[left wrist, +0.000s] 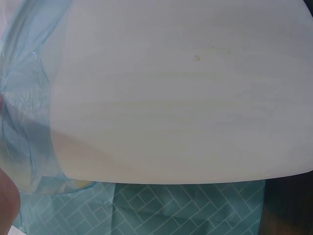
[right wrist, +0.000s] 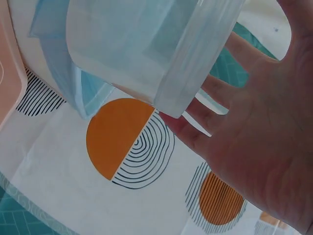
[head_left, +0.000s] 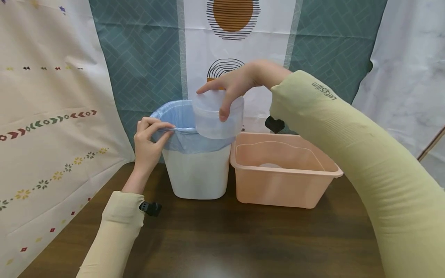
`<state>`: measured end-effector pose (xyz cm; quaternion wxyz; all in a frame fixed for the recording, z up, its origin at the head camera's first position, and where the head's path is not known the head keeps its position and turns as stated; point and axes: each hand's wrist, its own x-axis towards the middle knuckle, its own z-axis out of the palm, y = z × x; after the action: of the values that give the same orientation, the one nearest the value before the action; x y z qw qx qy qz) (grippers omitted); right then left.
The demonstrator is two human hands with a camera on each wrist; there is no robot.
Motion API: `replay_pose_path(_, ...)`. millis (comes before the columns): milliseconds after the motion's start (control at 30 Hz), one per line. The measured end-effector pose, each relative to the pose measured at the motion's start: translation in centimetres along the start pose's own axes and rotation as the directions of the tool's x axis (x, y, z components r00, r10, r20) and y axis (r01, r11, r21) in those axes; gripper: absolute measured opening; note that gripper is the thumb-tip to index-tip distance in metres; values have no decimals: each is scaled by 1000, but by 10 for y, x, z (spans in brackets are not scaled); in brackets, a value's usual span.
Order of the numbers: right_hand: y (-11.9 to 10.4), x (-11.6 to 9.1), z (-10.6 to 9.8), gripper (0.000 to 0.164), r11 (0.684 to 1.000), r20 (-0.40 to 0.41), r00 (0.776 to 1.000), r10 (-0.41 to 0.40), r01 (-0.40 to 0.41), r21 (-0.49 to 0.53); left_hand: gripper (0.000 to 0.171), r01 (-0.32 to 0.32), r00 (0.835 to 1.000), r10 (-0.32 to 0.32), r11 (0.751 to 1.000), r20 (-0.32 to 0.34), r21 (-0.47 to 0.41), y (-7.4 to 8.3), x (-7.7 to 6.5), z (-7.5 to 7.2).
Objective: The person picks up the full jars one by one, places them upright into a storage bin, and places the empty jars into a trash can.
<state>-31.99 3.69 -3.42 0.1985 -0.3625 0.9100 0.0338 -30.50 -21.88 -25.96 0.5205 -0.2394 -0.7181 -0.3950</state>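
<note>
A clear plastic container (head_left: 217, 123) with a lid hangs over the front right rim of a white trash can (head_left: 196, 173), gripped from above by my right hand (head_left: 238, 85). In the right wrist view, the fingers reach around the lid edge of the container (right wrist: 132, 39). A blue trash bag (head_left: 174, 112) lines the can and folds down over its rim. At the rim's left side, my left hand (head_left: 147, 143) pinches the bag's edge between thumb and fingers. The left wrist view shows the can's white wall (left wrist: 186, 98) and the folded bag (left wrist: 24, 122).
A peach plastic basin (head_left: 278, 185) stands right of the can, close against it, with a pale round thing (head_left: 270, 165) inside. Both stand on a dark wooden table (head_left: 222, 235). Patterned cloths (head_left: 146, 54) hang behind and at the sides.
</note>
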Motion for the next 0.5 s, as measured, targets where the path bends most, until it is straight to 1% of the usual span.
replay_pose_path(133,2,6,-4,99,999,-19,1000,20,-19,43,13,4,1000,-4,1000,-7,-1,0,0,0)
replay_pose_path(367,6,22,-4,100,1000,-126,992,14,-15,-10,13,5,1000,-5,1000,-16,0,-2,-1,2)
replay_pose_path(500,6,29,-3,97,1000,-171,985,5,-6,-9,14,6,1000,-7,1000,-27,-9,-3,-1,4)
